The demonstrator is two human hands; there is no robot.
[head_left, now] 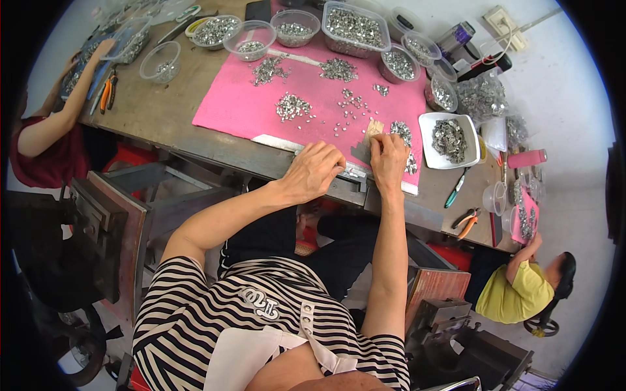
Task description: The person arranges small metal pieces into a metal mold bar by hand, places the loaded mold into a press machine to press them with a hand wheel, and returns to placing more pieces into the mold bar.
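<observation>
My left hand (312, 171) is at the table's front edge, fingers curled together over a metal strip fixture (352, 173). Whatever is in them is too small to make out. Just right of it, my right hand (390, 159) points its closed fingertips down, and what they pinch is hidden. Touching or just beyond those fingertips is a small tan slatted piece (374, 128); I cannot tell if it is held. Small shiny metal parts (294, 107) lie in loose piles on the pink mat (228, 98), with another pile (401, 132) beside my right hand.
Clear plastic tubs (355, 45) of metal parts line the back. A white square dish (450, 140) stands at right, near a green-handled tool (456, 189) and orange-handled pliers (466, 223). One person (45, 143) works at far left, another (521, 287) at right.
</observation>
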